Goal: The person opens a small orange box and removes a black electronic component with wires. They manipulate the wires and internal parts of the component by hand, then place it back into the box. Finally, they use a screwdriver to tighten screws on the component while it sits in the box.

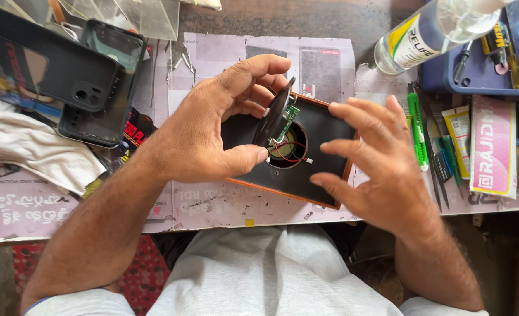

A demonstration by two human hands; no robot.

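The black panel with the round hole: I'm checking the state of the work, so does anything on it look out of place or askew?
Yes. A round black cover is tilted up out of the black panel, exposing a green circuit board and red wires. The left hand holds it.

The left hand [204, 131] is curled, its thumb and fingertips pinched together. The right hand [382, 164] is held spread, palm down, fingers splayed and slightly bent. Both bare forearms are angled inward from below.
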